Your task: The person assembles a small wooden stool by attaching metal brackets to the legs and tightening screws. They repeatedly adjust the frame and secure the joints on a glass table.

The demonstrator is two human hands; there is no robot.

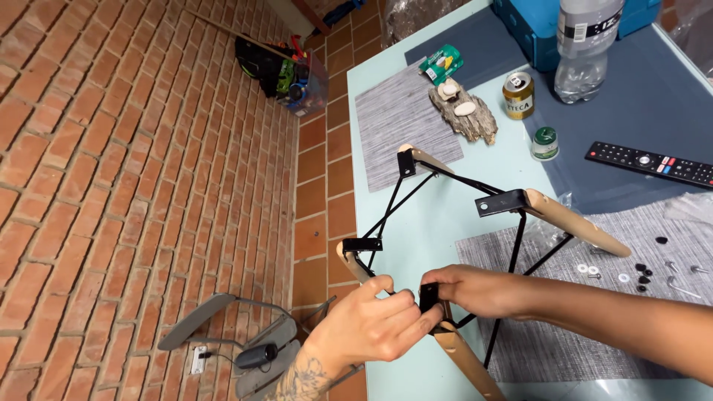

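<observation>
While chair-leg frame (pixel 453 223) lies inverted on bench (pixel 431 215), left hand (pixel 371 319) and right hand (pixel 475 289) both pinch black bracket (pixel 429 297), steadying wooden leg (pixel 464 360); washers (pixel 594 269) nearby.

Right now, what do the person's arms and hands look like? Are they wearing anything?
Both arms are bare, with no sleeves showing. The left hand wears no glove, and its forearm has a dark tattoo of fine lines and leafy shapes just below the wrist. The right hand is bare too, with no glove, and its forearm shows no markings. No rings, watch or bracelet can be seen on either one.
</observation>
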